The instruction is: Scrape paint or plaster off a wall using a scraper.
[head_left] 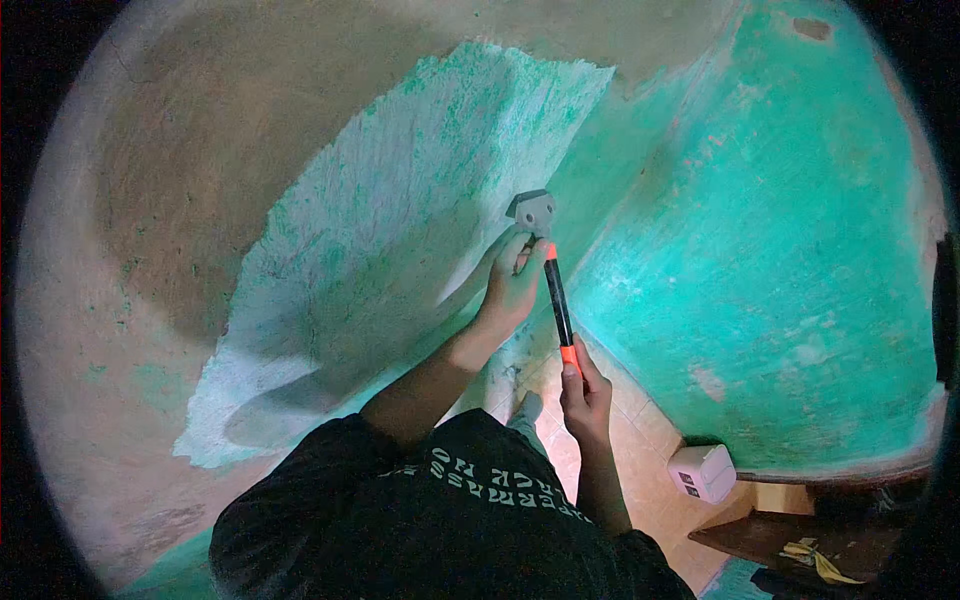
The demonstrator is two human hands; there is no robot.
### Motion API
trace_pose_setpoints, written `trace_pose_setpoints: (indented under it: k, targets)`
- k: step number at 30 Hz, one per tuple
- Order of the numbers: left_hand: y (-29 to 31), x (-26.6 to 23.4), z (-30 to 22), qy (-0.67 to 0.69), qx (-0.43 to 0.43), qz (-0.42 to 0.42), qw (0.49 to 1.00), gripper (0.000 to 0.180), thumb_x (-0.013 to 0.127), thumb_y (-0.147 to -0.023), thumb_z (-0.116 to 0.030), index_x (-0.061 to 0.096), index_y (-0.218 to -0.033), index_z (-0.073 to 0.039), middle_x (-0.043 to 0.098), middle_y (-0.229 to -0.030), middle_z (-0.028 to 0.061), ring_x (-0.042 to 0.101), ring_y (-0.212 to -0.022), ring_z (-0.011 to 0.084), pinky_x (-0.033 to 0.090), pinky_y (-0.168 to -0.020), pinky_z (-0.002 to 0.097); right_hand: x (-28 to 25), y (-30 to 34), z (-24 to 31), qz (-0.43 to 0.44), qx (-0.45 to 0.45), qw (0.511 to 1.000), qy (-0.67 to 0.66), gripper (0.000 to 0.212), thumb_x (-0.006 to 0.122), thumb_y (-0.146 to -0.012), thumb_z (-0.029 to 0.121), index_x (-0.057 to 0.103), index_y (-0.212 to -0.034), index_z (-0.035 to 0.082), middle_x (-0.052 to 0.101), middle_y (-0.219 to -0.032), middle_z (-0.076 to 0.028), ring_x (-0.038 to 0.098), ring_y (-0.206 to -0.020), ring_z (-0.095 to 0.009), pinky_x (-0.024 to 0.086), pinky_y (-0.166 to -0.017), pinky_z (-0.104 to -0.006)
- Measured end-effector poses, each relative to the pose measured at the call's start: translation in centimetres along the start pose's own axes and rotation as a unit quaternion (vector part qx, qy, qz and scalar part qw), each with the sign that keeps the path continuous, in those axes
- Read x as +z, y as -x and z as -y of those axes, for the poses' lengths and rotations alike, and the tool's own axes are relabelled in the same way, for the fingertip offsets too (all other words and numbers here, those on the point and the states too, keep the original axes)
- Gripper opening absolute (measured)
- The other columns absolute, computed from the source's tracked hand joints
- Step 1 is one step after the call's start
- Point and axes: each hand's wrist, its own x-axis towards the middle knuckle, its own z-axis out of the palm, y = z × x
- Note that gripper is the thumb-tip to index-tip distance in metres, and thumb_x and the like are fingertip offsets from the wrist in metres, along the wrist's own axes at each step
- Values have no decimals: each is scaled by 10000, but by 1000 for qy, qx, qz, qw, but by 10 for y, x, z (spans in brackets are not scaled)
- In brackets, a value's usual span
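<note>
A long-handled wall scraper point(559, 297) with a black and orange handle and a grey metal head point(531, 209) slants across the middle of the view. My left hand point(514, 280) is closed around its neck, just below the head. Lower down, my right hand point(587, 395) wraps the orange end of the handle. The head lies against or just off the wall, by the right edge of a pale whitish-green patch point(390, 170); I cannot tell whether the blade touches.
Brown-grey plaster point(190, 180) surrounds the patch on the left. A turquoise wall point(780, 260) meets it at a corner on the right. On the tiled floor point(637, 440) stands a small white box point(703, 472), near a brown wooden surface point(760, 540) with a yellow item point(825, 563) on it.
</note>
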Motion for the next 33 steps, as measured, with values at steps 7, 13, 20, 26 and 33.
trace_pose_setpoints:
  k: [7, 13, 20, 26, 33]
  targets:
    - [-1, 4, -4, 2, -22, -12, 1000, 212, 571, -1002, -229, 602, -1026, -21, 604, -953, 43, 555, -893, 115, 437, -806, 284, -7, -5, -11, -17, -13, 1000, 1, 455, 560, -1007, 225, 519, -1411, 20, 593, -802, 5, 522, -748, -71, 442, -719, -225]
    - [2, 3, 3, 31, -15, -24, 999, 227, 564, -1005, -237, 602, -1032, -15, 612, -959, 50, 578, -905, 126, 445, -824, 283, -5, -1, -9, 2, -1, 1000, 17, 447, 572, -1000, 207, 528, -1400, 13, 623, -846, -6, 532, -766, -79, 453, -743, -235]
    - [2, 1, 6, -10, -22, -13, 1000, 261, 574, -1001, -298, 621, -1104, -64, 595, -1000, 20, 562, -909, 125, 501, -770, 315, -8, -1, -2, -6, -23, 999, 30, 447, 565, -1005, 198, 517, -1415, 26, 645, -903, -14, 533, -799, -74, 454, -780, -238]
    - [1, -1, 8, -7, 14, -18, 1000, 212, 568, -998, -229, 598, -1009, -19, 580, -919, 36, 534, -867, 119, 433, -792, 289, -8, -2, -13, -2, -57, 998, 14, 436, 567, -1002, 186, 526, -1405, 23, 669, -904, -54, 556, -805, -83, 463, -786, -241]
    - [-1, -7, 17, 18, -15, 2, 1000, 325, 573, -1003, -346, 602, -1169, -67, 597, -1106, 25, 570, -973, 134, 504, -786, 332, 3, 0, -5, -14, -42, 998, 38, 421, 562, -1002, 175, 537, -1397, 28, 654, -848, -47, 553, -764, -86, 467, -749, -240]
